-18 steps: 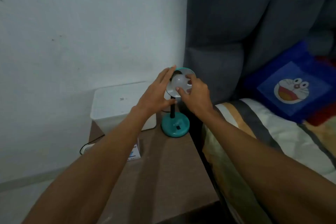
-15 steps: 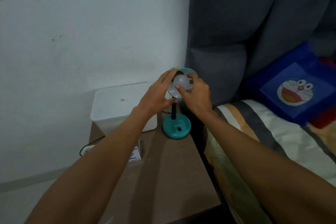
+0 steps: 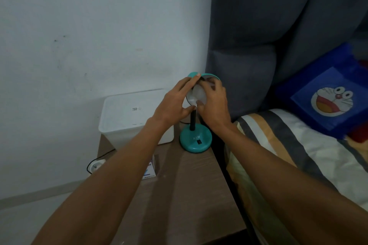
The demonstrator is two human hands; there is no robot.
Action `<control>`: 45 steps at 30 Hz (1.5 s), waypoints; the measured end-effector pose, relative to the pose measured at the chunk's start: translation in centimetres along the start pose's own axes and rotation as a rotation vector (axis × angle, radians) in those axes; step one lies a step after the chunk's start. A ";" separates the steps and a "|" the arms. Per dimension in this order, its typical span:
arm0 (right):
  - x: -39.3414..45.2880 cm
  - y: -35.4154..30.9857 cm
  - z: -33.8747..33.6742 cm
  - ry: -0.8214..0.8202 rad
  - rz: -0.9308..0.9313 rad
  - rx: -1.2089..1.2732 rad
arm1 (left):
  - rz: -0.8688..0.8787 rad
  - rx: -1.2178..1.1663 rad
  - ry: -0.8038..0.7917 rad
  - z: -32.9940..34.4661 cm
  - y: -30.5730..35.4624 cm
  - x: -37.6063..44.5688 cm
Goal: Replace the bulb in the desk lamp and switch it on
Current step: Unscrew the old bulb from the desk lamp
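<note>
Bulb (image 3: 196,94) inside teal lamp shade (image 3: 193,75), table's 1 o'clock corner. R hand (image 3: 214,103) fingers curled round bulb, prob. to twist it. L hand (image 3: 175,103) fingers straight against shade, prob. steadying vs. torque.

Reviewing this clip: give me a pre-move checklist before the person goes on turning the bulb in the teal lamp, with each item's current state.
1. Right hand grips the bulb: ok.
2. Left hand steadies the lamp shade: ok.
3. Lamp base flat on the table: ok.
4. Bulb unlit: ok.
5. Bulb fully seated in socket: cannot tell, hidden by fingers.
6. Switch position: cannot tell.
</note>
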State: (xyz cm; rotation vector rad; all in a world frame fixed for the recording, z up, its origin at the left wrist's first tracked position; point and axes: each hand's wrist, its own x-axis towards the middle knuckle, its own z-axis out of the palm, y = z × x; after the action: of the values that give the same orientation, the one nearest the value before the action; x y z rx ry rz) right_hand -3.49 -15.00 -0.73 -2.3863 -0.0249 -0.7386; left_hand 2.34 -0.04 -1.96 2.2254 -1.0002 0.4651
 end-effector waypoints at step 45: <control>1.2 -2.2 -0.2 0.020 0.462 0.312 | -0.015 -0.012 0.012 0.1 0.3 -0.1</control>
State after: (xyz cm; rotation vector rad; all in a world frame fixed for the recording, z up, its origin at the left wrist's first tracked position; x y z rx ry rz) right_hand -2.99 -13.60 1.29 -1.9812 0.3796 -0.4942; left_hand 2.00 -0.18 -1.92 2.2156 -0.9768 0.4633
